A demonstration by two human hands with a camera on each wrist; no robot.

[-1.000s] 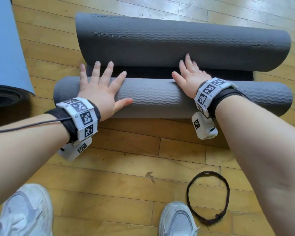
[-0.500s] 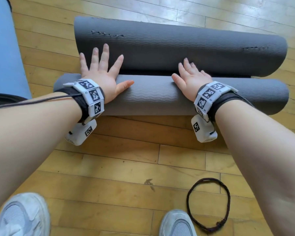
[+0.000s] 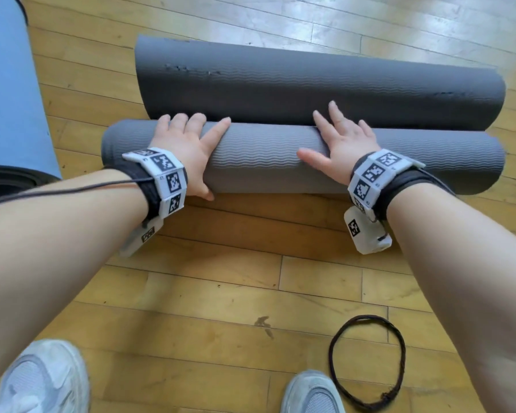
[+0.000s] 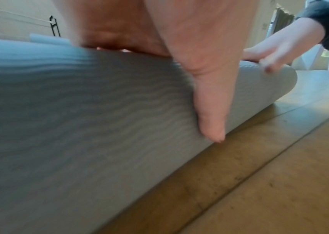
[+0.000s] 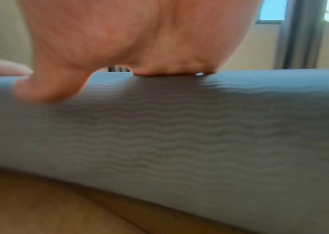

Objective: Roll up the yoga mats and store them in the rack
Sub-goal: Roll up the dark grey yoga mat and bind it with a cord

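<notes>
A grey ribbed yoga mat lies across the wooden floor, its near part wound into a roll (image 3: 265, 156) and its far end (image 3: 310, 87) curling up behind. My left hand (image 3: 188, 144) wraps over the roll near its left end. Its fingers curl down the far side, out of sight, and its thumb (image 4: 209, 102) presses the near side. My right hand (image 3: 340, 141) lies flat on top of the roll right of centre, fingers spread and straight. The wrist views show the roll (image 4: 79, 126) (image 5: 179, 134) close up under each palm.
A blue mat (image 3: 9, 93) with a dark rolled end (image 3: 9, 180) lies to the left. A black cord loop (image 3: 367, 362) sits on the floor by my right shoe (image 3: 310, 394). My left shoe (image 3: 39, 380) is at the bottom left. A black metal frame (image 4: 54, 25) stands by the far wall.
The roll has moved forward against the curled far end. My left fingers, flat before, now curl over the roll's far side with the thumb down its near side. The right hand stays flat on top.
</notes>
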